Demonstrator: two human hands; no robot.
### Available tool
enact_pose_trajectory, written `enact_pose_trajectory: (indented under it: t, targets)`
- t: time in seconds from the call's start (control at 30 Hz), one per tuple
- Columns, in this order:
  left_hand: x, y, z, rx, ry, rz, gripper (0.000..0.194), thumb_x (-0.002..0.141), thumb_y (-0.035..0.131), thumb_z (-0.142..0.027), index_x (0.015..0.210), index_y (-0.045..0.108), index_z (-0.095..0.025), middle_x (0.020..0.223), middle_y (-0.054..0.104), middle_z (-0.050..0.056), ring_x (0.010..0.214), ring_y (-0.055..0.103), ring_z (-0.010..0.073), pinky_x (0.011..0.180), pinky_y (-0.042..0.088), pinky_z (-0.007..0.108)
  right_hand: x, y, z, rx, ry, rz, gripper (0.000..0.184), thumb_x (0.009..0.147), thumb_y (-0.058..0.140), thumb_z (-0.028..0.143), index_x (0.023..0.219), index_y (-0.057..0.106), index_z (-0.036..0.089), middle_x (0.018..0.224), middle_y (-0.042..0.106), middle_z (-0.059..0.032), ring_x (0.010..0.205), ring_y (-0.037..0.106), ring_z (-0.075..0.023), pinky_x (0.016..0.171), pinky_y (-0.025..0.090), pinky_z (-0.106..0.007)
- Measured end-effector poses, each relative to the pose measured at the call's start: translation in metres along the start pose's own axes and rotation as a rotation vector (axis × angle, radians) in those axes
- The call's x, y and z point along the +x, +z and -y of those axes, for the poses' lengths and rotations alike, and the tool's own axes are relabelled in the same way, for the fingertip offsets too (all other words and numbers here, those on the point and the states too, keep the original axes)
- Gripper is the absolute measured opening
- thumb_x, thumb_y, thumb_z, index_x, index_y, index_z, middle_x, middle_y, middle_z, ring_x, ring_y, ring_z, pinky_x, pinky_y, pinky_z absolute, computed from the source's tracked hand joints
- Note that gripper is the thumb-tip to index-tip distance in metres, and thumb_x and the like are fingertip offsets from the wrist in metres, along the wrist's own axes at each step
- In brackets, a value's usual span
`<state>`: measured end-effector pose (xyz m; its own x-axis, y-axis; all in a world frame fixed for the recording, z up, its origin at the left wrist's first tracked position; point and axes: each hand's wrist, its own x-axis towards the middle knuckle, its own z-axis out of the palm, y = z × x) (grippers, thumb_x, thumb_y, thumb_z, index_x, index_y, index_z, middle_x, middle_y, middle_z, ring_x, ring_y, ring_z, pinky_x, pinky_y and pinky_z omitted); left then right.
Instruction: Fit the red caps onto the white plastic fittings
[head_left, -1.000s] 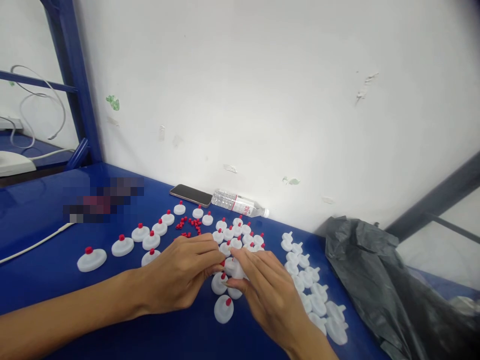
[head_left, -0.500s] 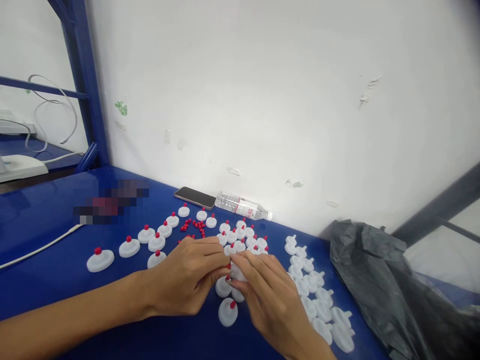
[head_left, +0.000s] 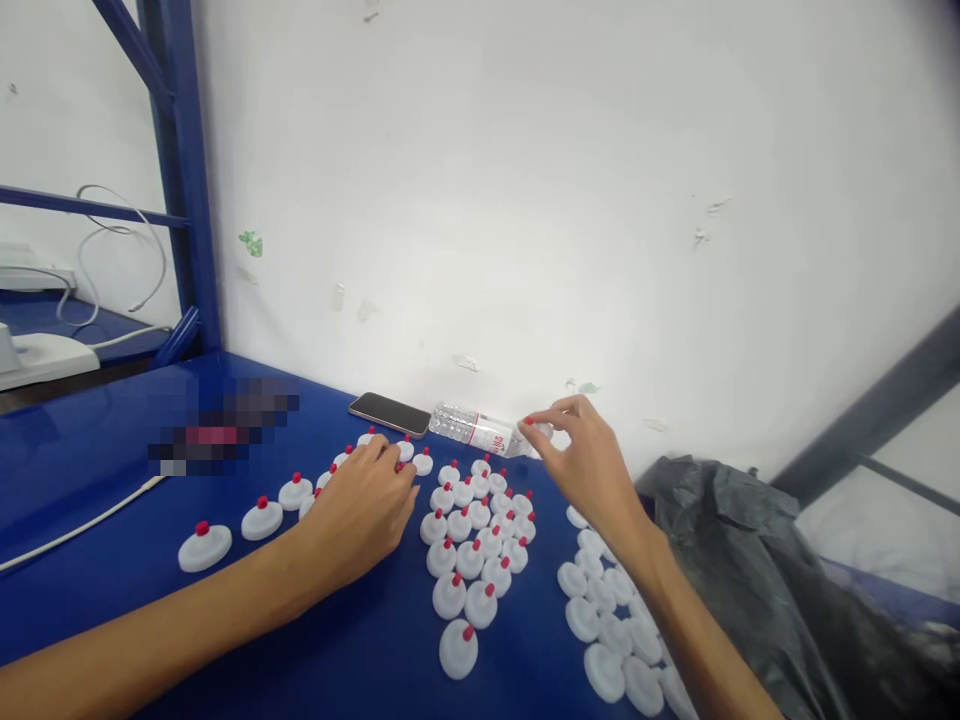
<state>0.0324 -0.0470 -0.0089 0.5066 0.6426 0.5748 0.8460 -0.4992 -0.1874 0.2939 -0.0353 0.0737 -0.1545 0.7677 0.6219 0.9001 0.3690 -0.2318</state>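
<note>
My right hand [head_left: 589,460] is raised beside the bottle, thumb and fingers pinching a white round disc-shaped piece [head_left: 543,432] with a red tip. Most of that piece is hidden by the fingers. My left hand [head_left: 360,510] reaches down with bent fingers over the small red caps [head_left: 400,467], nearly all of which it covers; what its fingertips hold is hidden. White discs with red caps [head_left: 458,650] stand in a group between my hands. More capped discs [head_left: 205,547] form a line at the left. White discs without red [head_left: 604,672] lie under my right forearm.
A phone [head_left: 390,413] and a clear plastic bottle [head_left: 471,427] lie along the wall. A black plastic bag [head_left: 720,560] sits at the right edge of the blue table [head_left: 337,650]. A white cable [head_left: 82,524] and a blurred-out item [head_left: 225,425] are at the left.
My hands have parted from their shared hold over the middle group. The left has moved up and left to the red caps; the right has moved up towards the bottle with a disc.
</note>
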Motion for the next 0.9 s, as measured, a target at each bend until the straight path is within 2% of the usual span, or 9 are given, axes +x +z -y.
enact_pose_trajectory:
  t: [0.07, 0.17, 0.27, 0.4, 0.53, 0.67, 0.73, 0.9]
  targets:
    - [-0.002, 0.004, 0.000, 0.070, -0.061, 0.132, 0.018, 0.092, 0.052, -0.019, 0.088, 0.070, -0.014, 0.087, 0.066, 0.016, 0.089, 0.057, 0.0338, 0.074, 0.046, 0.045, 0.015, 0.010, -0.013, -0.036, 0.103, 0.165, 0.025, 0.095, 0.057, 0.038, 0.102, 0.075, 0.022, 0.105, 0.069, -0.0071, 0.091, 0.066, -0.0210, 0.085, 0.049, -0.036]
    - [-0.003, 0.006, -0.001, 0.099, -0.144, 0.304, 0.019, 0.092, 0.054, -0.023, 0.096, 0.071, -0.015, 0.096, 0.067, 0.018, 0.094, 0.058, 0.0370, 0.076, 0.046, 0.047, 0.021, 0.033, -0.031, -0.022, 0.127, 0.331, 0.010, 0.086, 0.067, 0.028, 0.087, 0.077, 0.024, 0.086, 0.074, -0.0017, 0.076, 0.067, -0.0180, 0.073, 0.048, -0.030]
    - [-0.002, 0.004, -0.002, 0.084, -0.187, 0.400, 0.021, 0.094, 0.051, -0.024, 0.099, 0.070, -0.016, 0.101, 0.067, 0.018, 0.099, 0.059, 0.0374, 0.082, 0.046, 0.049, 0.017, 0.055, -0.044, -0.006, 0.154, 0.380, 0.007, 0.082, 0.069, 0.021, 0.083, 0.076, 0.023, 0.087, 0.076, -0.0019, 0.076, 0.069, -0.0188, 0.070, 0.047, -0.029]
    - [-0.002, 0.006, -0.002, 0.067, -0.187, 0.427, 0.021, 0.094, 0.051, -0.023, 0.102, 0.070, -0.017, 0.104, 0.067, 0.017, 0.102, 0.060, 0.0359, 0.085, 0.046, 0.048, 0.011, 0.067, -0.055, 0.052, 0.162, 0.400, 0.012, 0.086, 0.064, 0.020, 0.088, 0.075, 0.022, 0.094, 0.077, -0.0043, 0.084, 0.071, -0.0206, 0.075, 0.048, -0.030]
    - [-0.004, 0.015, 0.000, 0.065, -0.185, 0.425, 0.021, 0.093, 0.052, -0.020, 0.104, 0.070, -0.016, 0.105, 0.068, 0.017, 0.101, 0.061, 0.0350, 0.084, 0.047, 0.047, 0.005, 0.068, -0.061, 0.165, 0.123, 0.477, 0.016, 0.089, 0.059, 0.021, 0.095, 0.074, 0.022, 0.093, 0.078, -0.0043, 0.088, 0.072, -0.0206, 0.079, 0.051, -0.030]
    - [-0.005, 0.019, 0.001, 0.071, -0.160, 0.436, 0.021, 0.092, 0.053, -0.017, 0.103, 0.070, -0.015, 0.103, 0.068, 0.017, 0.099, 0.061, 0.0344, 0.083, 0.047, 0.047, 0.000, 0.067, -0.064, 0.300, 0.076, 0.559, 0.032, 0.092, 0.053, 0.022, 0.122, 0.065, 0.024, 0.101, 0.078, -0.0021, 0.087, 0.074, -0.0173, 0.078, 0.055, -0.028]
    - [-0.005, 0.019, 0.001, 0.068, -0.153, 0.442, 0.021, 0.092, 0.053, -0.016, 0.103, 0.070, -0.015, 0.102, 0.068, 0.016, 0.099, 0.061, 0.0343, 0.082, 0.048, 0.047, 0.001, 0.064, -0.066, 0.327, 0.068, 0.568, 0.035, 0.094, 0.049, 0.023, 0.127, 0.060, 0.025, 0.105, 0.078, -0.0024, 0.089, 0.074, -0.0168, 0.079, 0.056, -0.028]
    - [-0.005, 0.020, 0.001, 0.051, -0.132, 0.444, 0.024, 0.089, 0.054, -0.012, 0.107, 0.069, -0.016, 0.103, 0.068, 0.016, 0.100, 0.060, 0.0342, 0.082, 0.048, 0.047, 0.015, 0.034, -0.073, 0.222, 0.089, 0.503, 0.026, 0.092, 0.051, 0.030, 0.110, 0.069, 0.025, 0.102, 0.077, -0.0046, 0.093, 0.072, -0.0206, 0.084, 0.053, -0.033]
